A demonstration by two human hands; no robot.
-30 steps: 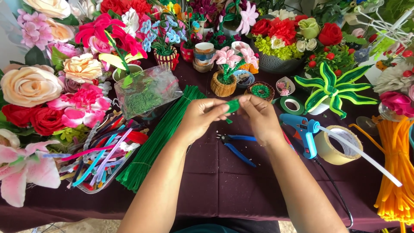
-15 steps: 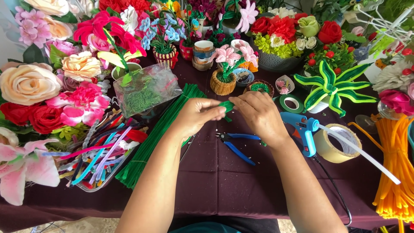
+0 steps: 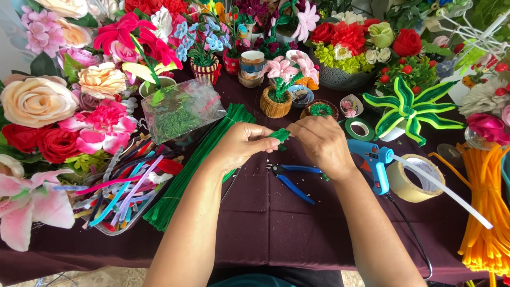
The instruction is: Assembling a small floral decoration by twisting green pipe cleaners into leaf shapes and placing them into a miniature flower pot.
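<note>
At the centre of the frame, the left hand (image 3: 241, 146) and right hand (image 3: 321, 144) both pinch a small green pipe-cleaner piece (image 3: 280, 135) between fingertips, above blue-handled pliers (image 3: 294, 178) on the dark purple tablecloth (image 3: 265, 223).

**A crowded craft table in full bloom**

A dark purple tablecloth (image 3: 265, 223) carries the clutter. Blue-handled pliers (image 3: 293, 179) lie near the middle, with a blue glue gun (image 3: 376, 159) and a roll of tan tape (image 3: 411, 180) to the right — a roll of green tape (image 3: 359, 128) sits just behind them. A long bundle of green pipe cleaners (image 3: 199, 159) slants leftward beside a tray of mixed-colour ones (image 3: 119, 196). Orange stems (image 3: 486, 207) hang at the right edge. Behind, a clear bag of green moss (image 3: 180, 114), a small woven basket (image 3: 275, 106) and artificial roses (image 3: 37, 101) — cream, pink and red.
</note>
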